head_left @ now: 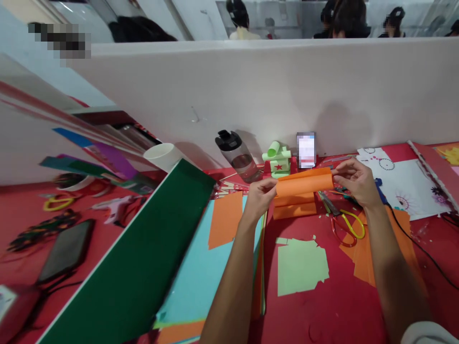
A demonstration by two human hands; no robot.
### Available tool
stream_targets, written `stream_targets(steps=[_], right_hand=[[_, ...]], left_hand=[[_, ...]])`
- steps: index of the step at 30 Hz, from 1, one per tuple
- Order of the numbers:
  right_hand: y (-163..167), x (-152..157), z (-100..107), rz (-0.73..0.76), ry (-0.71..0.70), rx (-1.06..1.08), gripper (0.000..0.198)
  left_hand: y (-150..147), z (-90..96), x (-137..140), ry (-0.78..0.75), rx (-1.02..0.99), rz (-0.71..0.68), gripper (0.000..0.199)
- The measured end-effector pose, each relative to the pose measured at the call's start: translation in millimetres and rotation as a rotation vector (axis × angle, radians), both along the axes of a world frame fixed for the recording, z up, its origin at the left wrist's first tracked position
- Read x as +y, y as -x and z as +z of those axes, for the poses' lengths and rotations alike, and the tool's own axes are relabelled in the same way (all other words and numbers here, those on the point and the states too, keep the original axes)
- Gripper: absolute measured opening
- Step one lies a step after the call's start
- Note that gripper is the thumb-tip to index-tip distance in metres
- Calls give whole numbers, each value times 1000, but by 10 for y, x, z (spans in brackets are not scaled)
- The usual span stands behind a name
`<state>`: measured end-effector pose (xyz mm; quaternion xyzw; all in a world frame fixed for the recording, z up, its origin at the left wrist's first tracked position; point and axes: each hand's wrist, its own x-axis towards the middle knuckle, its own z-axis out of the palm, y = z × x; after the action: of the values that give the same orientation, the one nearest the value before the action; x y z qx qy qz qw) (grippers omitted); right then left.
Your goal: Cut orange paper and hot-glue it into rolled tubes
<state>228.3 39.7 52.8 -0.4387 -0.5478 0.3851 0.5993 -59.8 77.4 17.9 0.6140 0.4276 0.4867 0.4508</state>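
Between my two hands an orange paper sheet [304, 184], curled into a roll, is held up over the red table. My left hand [261, 195] pinches its left end, and my right hand [355, 181] has fingers closed at its right end. Just beneath lies another folded orange paper piece [296, 210]. Scissors [346, 222] with red and yellow handles rest below my right hand. A light green paper model [278, 160] with a red star stands behind the roll. Nearer to me lies a pale green paper sheet [303, 265] with ragged edges.
Left of my arms are a stack of blue paper [201, 282] and a long dark green board [143, 258]. A water bottle [238, 155] and a phone [306, 150] stand by the white partition [251, 86]. Orange sheets [398, 248] and a black cable [419, 241] lie at right.
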Motion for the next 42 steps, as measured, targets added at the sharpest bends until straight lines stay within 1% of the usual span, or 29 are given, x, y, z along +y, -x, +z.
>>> stream_targets(steps=[4, 8, 13, 18, 26, 30, 34, 39, 42], right_hand=[[3, -16, 34, 22, 7, 10, 31], [-10, 2, 11, 14, 24, -2, 31], [-10, 19, -16, 19, 38, -3, 27], [-1, 28, -29, -18, 34, -28, 26], [-22, 78, -111, -50, 81, -31, 26], [-34, 103, -168, -56, 92, -49, 26], [-52, 127, -222, -43, 98, -47, 27], [-71, 140, -252, -15, 122, -20, 30], [-88, 134, -253, 15, 172, 13, 33]], left_hand=[[13, -31, 13, 1, 3, -2, 25], [16, -22, 8, -3, 38, 11, 26], [8, 0, -5, 20, 38, 3, 29], [7, 29, -12, 33, 76, 0, 33], [18, 94, -32, 48, 82, -51, 26], [16, 145, -50, 67, 114, -69, 27], [20, 168, -50, 83, 131, -92, 26], [25, 192, -49, 107, 129, -106, 22], [12, 231, -67, 127, 121, -105, 19]])
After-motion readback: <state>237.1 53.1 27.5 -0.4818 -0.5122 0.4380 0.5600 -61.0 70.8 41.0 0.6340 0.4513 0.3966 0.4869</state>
